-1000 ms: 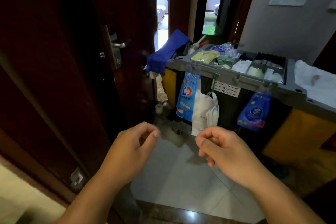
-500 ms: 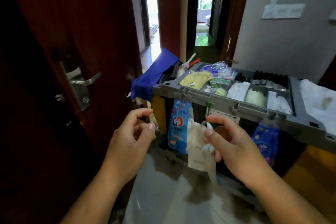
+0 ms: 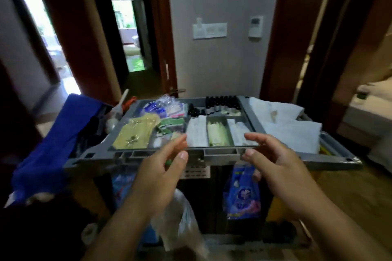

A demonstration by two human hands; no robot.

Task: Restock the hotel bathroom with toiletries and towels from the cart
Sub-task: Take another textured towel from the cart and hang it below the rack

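The grey housekeeping cart [image 3: 220, 152] stands right in front of me, its top tray split into compartments. In them lie white sachets [image 3: 196, 133], pale green packets [image 3: 217, 135], yellow packets [image 3: 135, 131], green packets [image 3: 170, 123] and a row of small dark bottles [image 3: 220, 105]. Folded white towels [image 3: 290, 127] fill the tray's right end. My left hand [image 3: 161, 174] and my right hand [image 3: 273, 165] hover at the tray's front edge, fingers loosely spread, holding nothing.
A blue cloth [image 3: 57, 144] drapes over the cart's left end. A blue refill pouch [image 3: 241, 193] and a clear plastic bag [image 3: 180, 214] hang from the cart's front. Behind are a wall with switches [image 3: 209, 30], an open corridor at left and a bed [image 3: 369, 108] at right.
I have stepped closer and now face the cart head-on; the dark door at left is out of view. Both hands have risen from below the tray to its front edge.
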